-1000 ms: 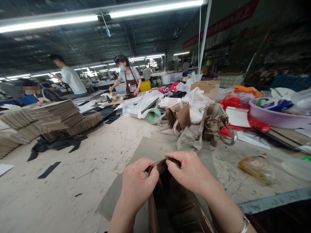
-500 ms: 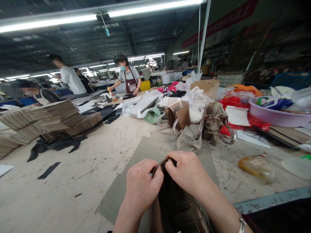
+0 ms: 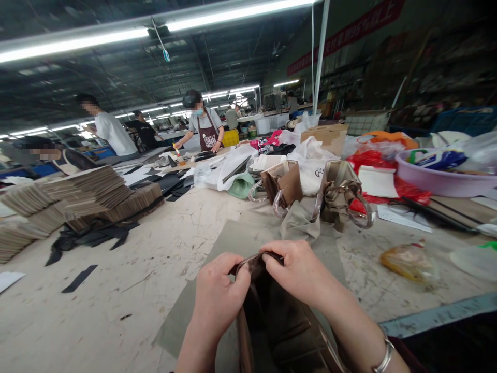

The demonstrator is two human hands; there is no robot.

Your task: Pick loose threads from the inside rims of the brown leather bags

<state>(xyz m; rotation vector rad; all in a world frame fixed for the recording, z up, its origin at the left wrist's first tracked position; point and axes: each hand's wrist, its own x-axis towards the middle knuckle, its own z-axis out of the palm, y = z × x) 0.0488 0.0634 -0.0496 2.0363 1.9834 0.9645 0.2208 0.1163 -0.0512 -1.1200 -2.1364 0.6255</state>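
Fingers (image 3: 243,280) on bag's rim (image 3: 254,259); left hand (image 3: 217,287) near right hand (image 3: 301,269)

- Overhead tubes (image 3: 240,14) glared white against a dim ceiling (image 3: 112,70).
- The bench (image 3: 166,228) was evenly lit, with soft, faint shadows.
- The interior of the brown bag (image 3: 289,331) lay in deep shadow; the bracelet (image 3: 385,356) carried a bright highlight.
- Background shelves (image 3: 411,72) at right faded nearly to black; the banner (image 3: 345,37) appeared soft.
- Wide-angle distortion stretched the edges.
- Pixelated blocks (image 3: 42,149) obscured co-workers' faces.
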